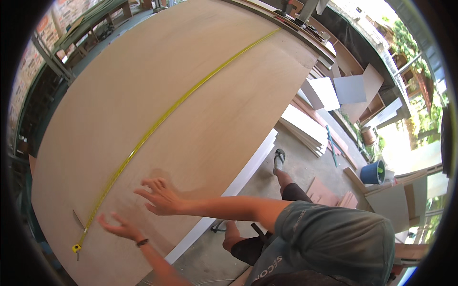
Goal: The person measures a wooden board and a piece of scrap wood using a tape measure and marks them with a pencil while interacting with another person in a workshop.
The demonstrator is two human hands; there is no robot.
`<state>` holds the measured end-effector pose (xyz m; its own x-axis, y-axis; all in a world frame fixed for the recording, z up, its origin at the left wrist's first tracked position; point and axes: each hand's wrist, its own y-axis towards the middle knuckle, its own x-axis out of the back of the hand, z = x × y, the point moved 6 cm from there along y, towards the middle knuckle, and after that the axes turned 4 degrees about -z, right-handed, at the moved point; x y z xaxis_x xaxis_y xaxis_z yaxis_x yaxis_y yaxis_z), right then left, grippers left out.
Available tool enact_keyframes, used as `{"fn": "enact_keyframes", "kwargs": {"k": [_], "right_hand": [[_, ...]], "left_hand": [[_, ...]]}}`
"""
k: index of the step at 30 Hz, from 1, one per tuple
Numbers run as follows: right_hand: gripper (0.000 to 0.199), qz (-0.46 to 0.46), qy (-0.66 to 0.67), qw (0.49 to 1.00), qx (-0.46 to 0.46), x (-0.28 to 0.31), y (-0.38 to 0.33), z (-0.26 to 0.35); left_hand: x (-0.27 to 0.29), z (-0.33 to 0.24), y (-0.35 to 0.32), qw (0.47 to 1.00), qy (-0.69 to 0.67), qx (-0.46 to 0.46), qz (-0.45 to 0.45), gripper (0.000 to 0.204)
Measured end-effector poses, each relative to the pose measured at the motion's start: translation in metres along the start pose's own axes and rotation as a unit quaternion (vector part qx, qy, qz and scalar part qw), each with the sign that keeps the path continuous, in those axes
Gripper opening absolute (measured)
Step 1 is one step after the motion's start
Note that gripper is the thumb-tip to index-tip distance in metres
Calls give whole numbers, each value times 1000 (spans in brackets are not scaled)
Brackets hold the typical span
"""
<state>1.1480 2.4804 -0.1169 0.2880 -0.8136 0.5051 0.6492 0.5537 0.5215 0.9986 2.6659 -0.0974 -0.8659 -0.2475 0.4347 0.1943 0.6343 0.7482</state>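
A large light-brown wooden sheet (224, 124) lies flat before me. Across it runs a yellow tape measure (164, 118), its blade drawn out from the small yellow case at the near left to the far edge. A thin dark, pointed object (78, 219) touches or lies beside the blade near the case; its kind is unclear. My left hand (121, 228), with a dark band at the wrist, is raised just right of the blade, fingers apart and empty. Farther right, my right hand (161, 196) hovers over the sheet, fingers spread, holding nothing. Its shadow falls on the wood.
White boards (304, 129) are stacked on the floor to the right, with loose panels behind them. A blue bucket (372, 172) stands farther right. Pinkish-brown offcuts (326, 193) lie near my legs. A dark-framed bench (95, 24) stands at the far left.
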Motion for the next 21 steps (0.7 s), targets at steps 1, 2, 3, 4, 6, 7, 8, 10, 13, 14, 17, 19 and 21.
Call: {"fn": "enact_keyframes", "kwargs": {"k": [1,2,3,4,6,7,8,10,13,14,17,19,21], "right_hand": [[64,-2,-1,1000,1,47,-20,-18],[60,-8,-5,1000,4,97,-37,-43],[56,-51,-20,998,-17,154,-52,-82],[53,-90,-32,995,-36,216,-64,-120],[48,-122,-91,974,-168,332,-88,-200],[47,-154,-135,962,-178,396,-95,-240],[47,-182,-178,949,-184,464,-93,-281],[43,-215,-242,924,-206,578,-87,-340],[41,-253,-317,881,-242,730,-85,-429],[39,-272,-337,865,-255,773,-87,-454],[38,-301,-384,823,-291,865,-111,-502],[38,-292,-411,807,-309,911,-133,-527],[38,-284,-419,796,-331,937,-154,-545]], "left_hand": [[-15,-55,-32,999,-27,19,36,50],[-34,-114,-62,995,-57,37,70,46],[-58,-185,-95,992,-80,38,93,39],[-86,-272,-124,980,-134,64,135,38],[-156,-389,-190,950,-198,43,239,41],[-191,-454,-208,935,-208,17,287,43],[-233,-521,-220,919,-216,-6,330,44],[-322,-597,-233,907,-210,-43,362,50],[-449,-682,-232,927,-110,-170,315,66],[-485,-697,-228,933,-74,-192,295,74],[-554,-709,-223,945,23,-151,289,83],[-569,-726,-232,938,40,-102,329,85],[-567,-734,-237,935,47,-72,345,84]]}}
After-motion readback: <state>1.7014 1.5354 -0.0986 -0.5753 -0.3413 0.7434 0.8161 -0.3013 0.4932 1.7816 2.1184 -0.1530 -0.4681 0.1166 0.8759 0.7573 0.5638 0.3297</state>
